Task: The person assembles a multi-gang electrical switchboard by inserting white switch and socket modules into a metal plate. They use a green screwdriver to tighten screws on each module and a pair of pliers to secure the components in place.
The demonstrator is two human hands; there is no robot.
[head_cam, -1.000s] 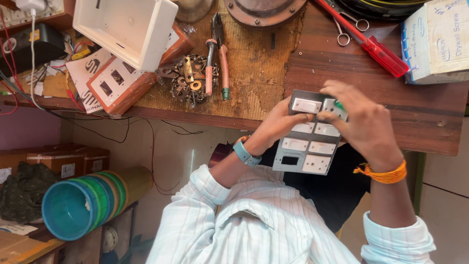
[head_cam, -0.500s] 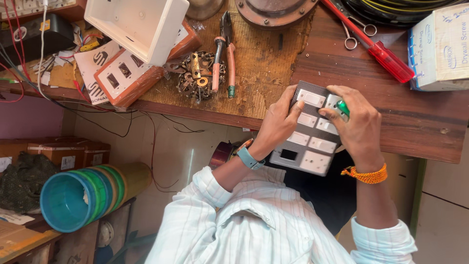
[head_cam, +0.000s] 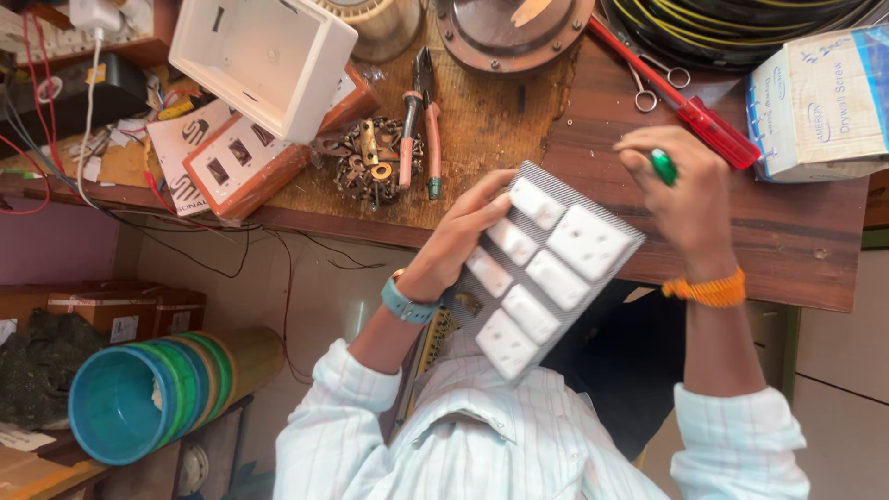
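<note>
Gripping the grey switch panel (head_cam: 546,268) along its left edge, the left hand (head_cam: 463,236) tilts it; the right hand (head_cam: 681,185), fisted round a green-handled tool (head_cam: 663,167), hovers just beyond its far-right corner.

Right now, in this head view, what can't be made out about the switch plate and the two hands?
- Back of the switch plate: turned away from the camera.
- Green tool in the right hand: only its tip shows; the fist hides the rest.
- Left hand: fingertips hidden behind the plate's edge.
- Red screwdriver: its tip runs off the top edge.
</note>
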